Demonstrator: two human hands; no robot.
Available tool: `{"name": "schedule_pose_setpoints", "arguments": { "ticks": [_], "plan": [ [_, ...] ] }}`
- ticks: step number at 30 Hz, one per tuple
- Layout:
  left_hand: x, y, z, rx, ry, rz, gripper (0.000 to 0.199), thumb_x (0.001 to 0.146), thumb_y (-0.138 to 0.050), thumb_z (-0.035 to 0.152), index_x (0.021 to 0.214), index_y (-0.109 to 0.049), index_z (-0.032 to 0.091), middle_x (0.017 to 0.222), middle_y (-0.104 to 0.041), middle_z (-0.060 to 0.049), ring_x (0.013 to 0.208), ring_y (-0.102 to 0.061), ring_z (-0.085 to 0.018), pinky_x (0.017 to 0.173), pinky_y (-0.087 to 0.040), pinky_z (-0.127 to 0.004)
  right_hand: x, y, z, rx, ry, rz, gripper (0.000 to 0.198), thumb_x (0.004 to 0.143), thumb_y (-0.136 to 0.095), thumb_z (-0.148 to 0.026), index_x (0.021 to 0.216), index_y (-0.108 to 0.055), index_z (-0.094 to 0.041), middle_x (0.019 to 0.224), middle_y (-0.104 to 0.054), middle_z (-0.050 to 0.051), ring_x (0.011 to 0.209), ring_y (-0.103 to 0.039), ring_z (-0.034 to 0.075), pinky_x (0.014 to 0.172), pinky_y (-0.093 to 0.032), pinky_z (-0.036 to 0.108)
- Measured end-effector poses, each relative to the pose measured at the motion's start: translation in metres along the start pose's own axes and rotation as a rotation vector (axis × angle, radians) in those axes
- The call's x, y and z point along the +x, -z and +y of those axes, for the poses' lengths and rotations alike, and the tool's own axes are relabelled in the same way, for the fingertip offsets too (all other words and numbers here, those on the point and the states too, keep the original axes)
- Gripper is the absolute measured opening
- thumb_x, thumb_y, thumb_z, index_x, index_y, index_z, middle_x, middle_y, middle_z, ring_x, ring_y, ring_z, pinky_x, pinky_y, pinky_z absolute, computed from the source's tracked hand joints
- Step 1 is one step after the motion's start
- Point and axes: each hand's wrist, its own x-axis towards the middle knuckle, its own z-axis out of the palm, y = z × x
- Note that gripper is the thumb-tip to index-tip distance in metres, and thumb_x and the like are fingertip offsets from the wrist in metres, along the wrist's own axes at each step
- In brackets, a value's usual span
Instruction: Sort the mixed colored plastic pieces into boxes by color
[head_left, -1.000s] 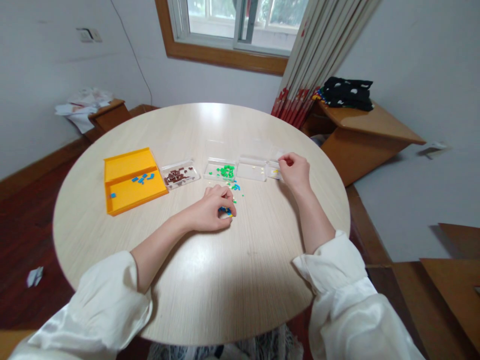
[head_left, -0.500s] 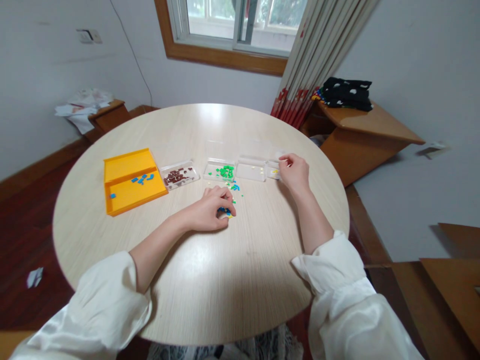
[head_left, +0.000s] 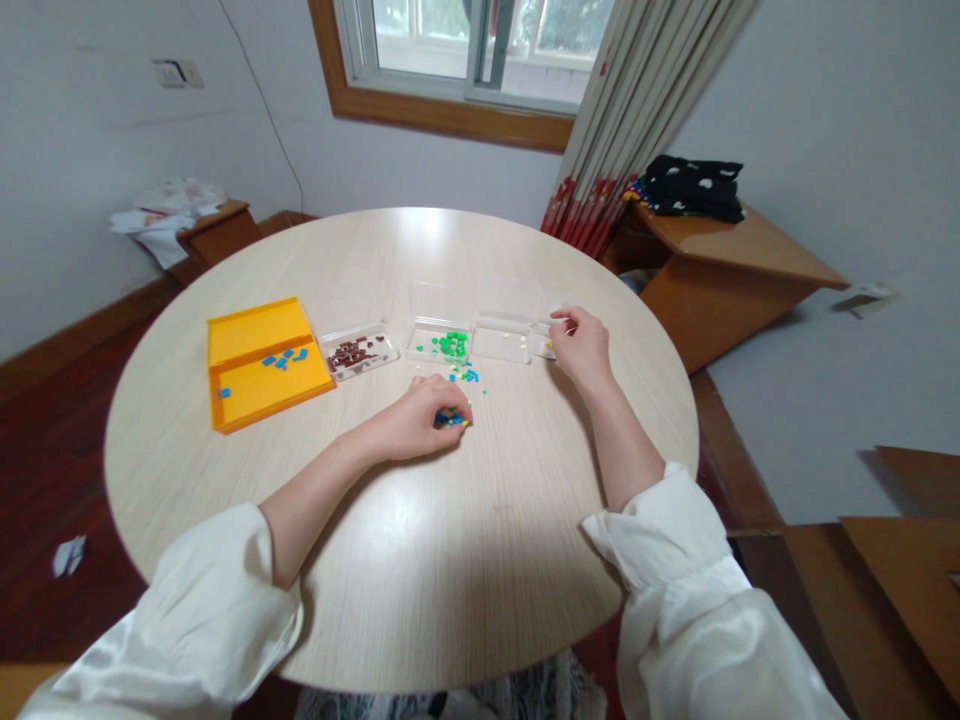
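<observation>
My left hand point(head_left: 426, 418) rests on the table with thumb and forefinger pinched on a small yellow piece point(head_left: 466, 423). Under its curled fingers lie blue and pale bits point(head_left: 450, 417), partly hidden. Just beyond it is a loose scatter of small blue, green and pale pieces point(head_left: 466, 375). At the right, my right hand point(head_left: 583, 348) hovers over a small clear box point(head_left: 541, 352) with a few yellow pieces; its fingers are bent, thumb and forefinger apart, and I see nothing between them. The hand covers part of that box.
Along the row stand a yellow case point(head_left: 255, 415) with blue pieces, a clear box point(head_left: 390, 352) of brown pieces, one point(head_left: 412, 352) of green pieces, and another point(head_left: 495, 353) with a few pale pieces. All sit on the round wooden table point(head_left: 465, 560).
My right hand has shifted slightly left, further over the small box. My left fingertips have closed a little, and the yellow piece has risen slightly with them.
</observation>
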Motion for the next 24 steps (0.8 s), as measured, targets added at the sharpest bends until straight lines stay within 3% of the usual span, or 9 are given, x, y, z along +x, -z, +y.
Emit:
{"name": "schedule_pose_setpoints", "arguments": {
  "ticks": [5, 14, 19, 24],
  "plan": [
    [0.004, 0.000, 0.002, -0.363, 0.145, 0.222, 0.011, 0.065, -0.063, 0.012, 0.072, -0.069, 0.018, 0.071, -0.065, -0.003, 0.066, -0.054, -0.013, 0.064, -0.042, -0.027, -0.002, -0.002, -0.002, 0.038, 0.005, -0.009, 0.019, 0.069, -0.049, -0.018, 0.080, -0.064, -0.017, 0.059, -0.056, 0.002, 0.058, -0.051, 0.018, 0.063, -0.040, 0.032],
    [0.012, 0.015, 0.008, -1.120, 0.335, 0.623, 0.018, 0.059, -0.076, 0.013, 0.074, -0.066, 0.014, 0.066, -0.063, -0.001, 0.055, -0.053, -0.007, 0.057, -0.044, -0.021, -0.002, -0.007, -0.002, 0.076, 0.021, -0.021, 0.019, 0.070, -0.050, -0.023, 0.078, -0.066, -0.017, 0.057, -0.058, 0.002, 0.053, -0.049, 0.016, 0.058, -0.040, 0.030],
    [0.015, 0.022, 0.002, -1.448, 0.409, 0.748, 0.008, 0.072, -0.064, 0.006, 0.070, -0.060, 0.013, 0.058, -0.054, 0.004, 0.046, -0.043, -0.002, 0.052, -0.040, -0.016, -0.002, -0.008, -0.002, 0.066, 0.013, -0.039, 0.021, 0.069, -0.049, -0.021, 0.080, -0.067, -0.016, 0.058, -0.058, 0.002, 0.053, -0.049, 0.015, 0.059, -0.040, 0.030],
    [0.018, 0.024, -0.007, -1.623, 0.504, 0.872, 0.022, 0.084, -0.049, 0.008, 0.063, -0.051, 0.015, 0.049, -0.041, 0.006, 0.041, -0.035, -0.003, 0.048, -0.036, -0.015, -0.002, -0.007, -0.004, 0.084, 0.018, -0.017, 0.021, 0.070, -0.048, -0.021, 0.079, -0.066, -0.016, 0.057, -0.058, 0.002, 0.052, -0.048, 0.015, 0.057, -0.039, 0.028]
  ]
}}
